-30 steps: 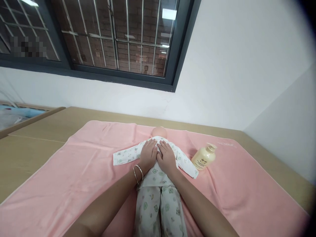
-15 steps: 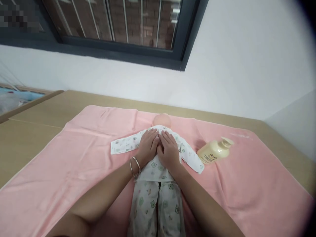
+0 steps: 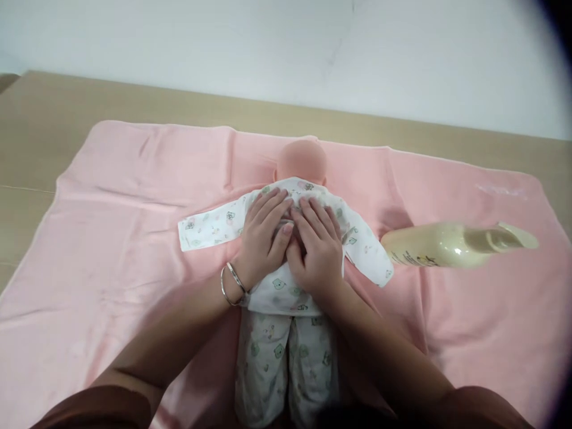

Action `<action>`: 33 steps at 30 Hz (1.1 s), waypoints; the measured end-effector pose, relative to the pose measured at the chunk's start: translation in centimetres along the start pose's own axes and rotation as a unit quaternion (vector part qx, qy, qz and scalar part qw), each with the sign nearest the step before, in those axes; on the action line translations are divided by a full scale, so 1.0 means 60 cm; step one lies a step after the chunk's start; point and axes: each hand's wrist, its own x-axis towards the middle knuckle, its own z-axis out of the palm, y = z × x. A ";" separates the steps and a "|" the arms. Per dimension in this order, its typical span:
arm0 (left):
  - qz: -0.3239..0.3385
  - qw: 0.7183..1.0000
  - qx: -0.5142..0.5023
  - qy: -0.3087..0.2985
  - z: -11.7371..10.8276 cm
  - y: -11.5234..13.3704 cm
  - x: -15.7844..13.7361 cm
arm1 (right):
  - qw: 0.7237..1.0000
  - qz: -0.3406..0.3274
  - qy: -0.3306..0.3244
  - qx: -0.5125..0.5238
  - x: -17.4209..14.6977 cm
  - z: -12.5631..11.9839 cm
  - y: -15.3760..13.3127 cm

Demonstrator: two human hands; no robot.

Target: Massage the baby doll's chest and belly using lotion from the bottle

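Note:
A baby doll [image 3: 302, 159] lies face down, with the back of its bald head toward the wall. It wears a white printed top [image 3: 279, 292] and matching trousers [image 3: 263, 363], its sleeves stretched out to both sides. My left hand [image 3: 263, 235] rests flat on the left part of the doll's upper back, fingers extended, with silver bangles [image 3: 232, 285] at the wrist. On the right part of the back lies my right hand [image 3: 317, 247], also flat and open. The two thumbs are close together over the middle of the back.
Under the doll spreads a pink blanket [image 3: 120, 238] with folds and creases, on a wooden tabletop [image 3: 147, 101]. A cream pump bottle [image 3: 447, 244] stands right of the doll's right sleeve. Behind the table rises a white wall [image 3: 268, 53].
My view has tilted down and come closer, so the window has left the picture. Both hands stay on the doll's back, with their fingers slightly more spread.

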 end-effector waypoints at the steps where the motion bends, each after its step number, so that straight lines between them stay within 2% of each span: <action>1: 0.000 1.000 -0.002 0.002 0.000 0.000 0.000 | 1.000 0.004 -0.002 -0.002 0.000 0.000 0.000; 10: 0.000 1.000 0.008 0.003 0.005 -0.002 0.000 | 0.999 0.009 -0.020 -0.027 -0.002 -0.001 0.004; 21: 0.013 0.999 0.025 0.032 0.011 -0.006 -0.001 | 1.000 0.005 0.007 -0.018 -0.002 0.006 0.002; 26: 0.030 0.998 0.040 0.044 0.016 -0.014 0.000 | 0.999 -0.034 0.031 -0.027 -0.003 0.022 0.015; 30: 0.023 0.998 0.030 0.054 0.018 -0.019 0.002 | 0.992 -0.079 0.088 -0.048 -0.002 0.037 0.017; 33: 0.014 0.998 0.017 0.060 0.016 -0.022 0.004 | 0.982 -0.119 0.132 -0.065 -0.001 -0.003 -0.008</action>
